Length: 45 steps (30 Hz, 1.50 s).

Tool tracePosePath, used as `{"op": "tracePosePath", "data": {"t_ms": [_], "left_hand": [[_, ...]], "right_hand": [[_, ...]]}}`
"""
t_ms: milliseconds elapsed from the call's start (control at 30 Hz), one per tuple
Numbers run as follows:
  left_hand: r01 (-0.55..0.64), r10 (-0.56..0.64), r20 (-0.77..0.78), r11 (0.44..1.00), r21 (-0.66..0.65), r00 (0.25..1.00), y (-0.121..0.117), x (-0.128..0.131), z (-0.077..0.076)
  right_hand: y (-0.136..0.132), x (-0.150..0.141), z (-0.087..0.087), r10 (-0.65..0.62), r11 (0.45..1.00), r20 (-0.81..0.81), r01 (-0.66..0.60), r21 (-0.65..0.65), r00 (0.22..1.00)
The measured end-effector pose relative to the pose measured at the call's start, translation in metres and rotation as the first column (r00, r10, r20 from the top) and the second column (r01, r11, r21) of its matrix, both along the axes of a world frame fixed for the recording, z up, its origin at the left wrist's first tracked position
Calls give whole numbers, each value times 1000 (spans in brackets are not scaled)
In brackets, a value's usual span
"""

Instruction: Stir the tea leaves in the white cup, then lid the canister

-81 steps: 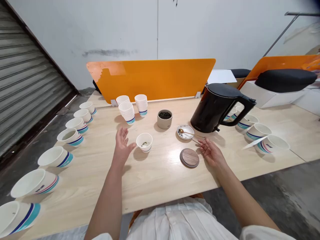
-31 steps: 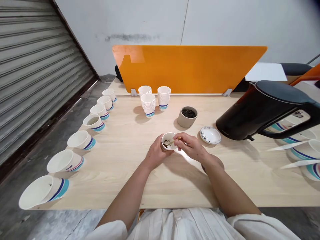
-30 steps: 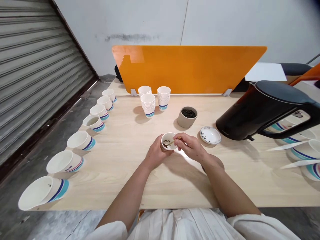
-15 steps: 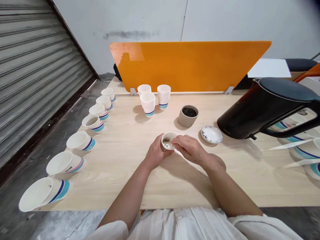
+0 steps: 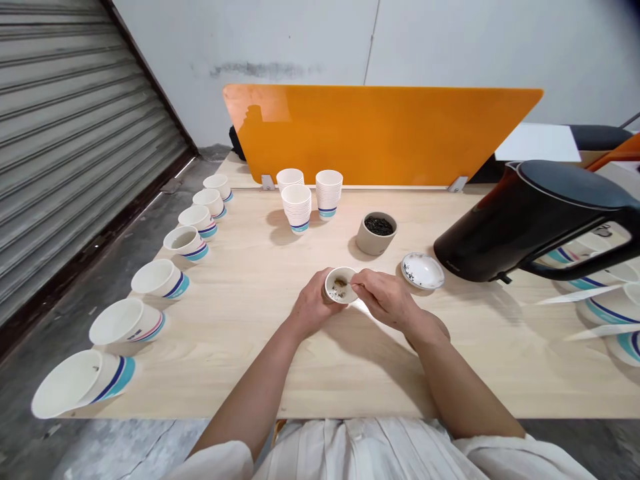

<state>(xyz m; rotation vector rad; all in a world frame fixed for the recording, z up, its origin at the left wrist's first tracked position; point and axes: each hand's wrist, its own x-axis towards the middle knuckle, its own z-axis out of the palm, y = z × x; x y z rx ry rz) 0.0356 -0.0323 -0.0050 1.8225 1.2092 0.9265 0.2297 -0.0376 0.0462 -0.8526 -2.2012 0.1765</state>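
Observation:
My left hand (image 5: 310, 308) is wrapped round a small white paper cup (image 5: 341, 285) near the middle of the wooden table (image 5: 260, 347), tilting it toward me. Some tea leaves lie inside it. My right hand (image 5: 384, 298) pinches a thin gold spoon (image 5: 349, 285) whose bowl reaches into the cup. Behind the cup stands a beige jar of dark tea leaves (image 5: 377, 233), and a small white saucer (image 5: 423, 271) lies to its right. The wooden lid is hidden behind my right wrist.
A black kettle (image 5: 530, 223) stands at the right with more striped cups (image 5: 600, 310) behind it. Three stacks of paper cups (image 5: 298, 206) sit before the orange divider (image 5: 380, 133). A row of several striped cups (image 5: 161, 279) lines the left edge.
My left hand has taken hold of the cup and my right hand has picked the spoon off the saucer. The spoon has dipped into the cup, which now tilts a little more toward me.

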Motion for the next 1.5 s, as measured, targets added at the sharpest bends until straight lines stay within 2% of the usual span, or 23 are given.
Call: {"op": "tracePosePath", "data": {"t_ms": [167,333,533,633,767,1000,1133,1300,1500], "left_hand": [[0,0,-5,999,-32,1000,1,0,-1],[-15,15,3,998,-58,1000,1,1,0],[-32,32,-13,998,-59,999,1,1,0],[-26,26,-13,998,-54,1000,1,1,1],[-3,3,12,1000,-30,1000,1,1,0],[-17,17,-3,1000,-26,1000,3,1,-4],[-8,8,-2,1000,-28,1000,2,0,-3],[-26,26,-10,999,-27,1000,2,1,-2],[-23,24,8,999,-46,1000,2,1,-1]], "right_hand": [[-1,1,-1,66,998,-50,-67,-21,997],[-1,-1,-1,21,999,-55,-18,50,998],[-2,-2,-3,52,998,-80,-54,-24,995],[-1,-1,-3,34,999,-67,-33,27,997],[0,-1,-1,2,992,28,-6,122,1000],[0,-2,-4,59,998,-77,-60,-15,995],[2,-3,-9,59,998,-92,-59,-1,994],[2,1,-6,29,999,-75,-26,39,997],[1,-3,-8,74,996,-89,-69,57,993]]}}
